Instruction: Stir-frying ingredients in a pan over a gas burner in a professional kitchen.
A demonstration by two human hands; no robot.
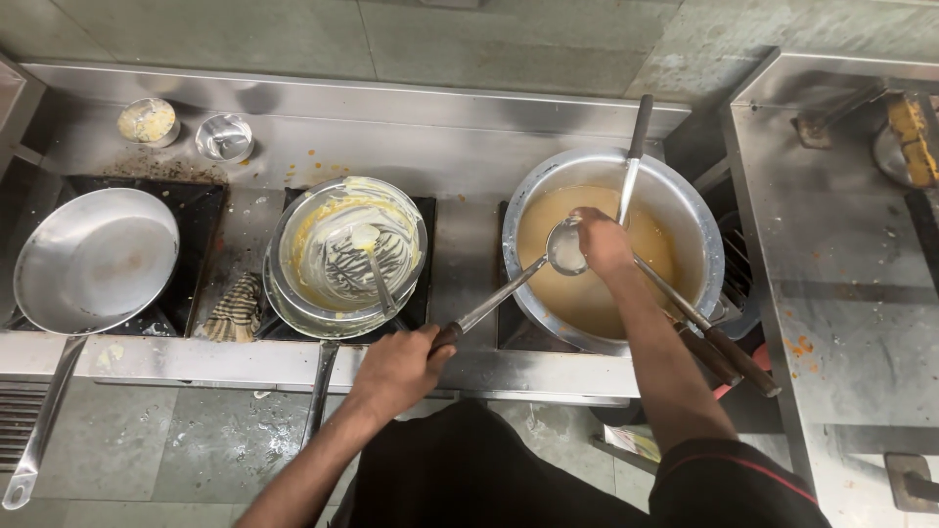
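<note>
Over the big pot [685, 220] of tan liquid at the bench's right end sits my ladle [565, 246], bowl just above the surface. Steel, stiff, probably slick, so best held far back on the dark handle, where my left hand [399, 367] is wrapped shut. My right hand [599, 242] touches the bowl, fingers curled; how tight, can't tell. Smeared pan [305, 244] left.

Head camera looks steeply down, close over a steel stove [293, 362]
</note>
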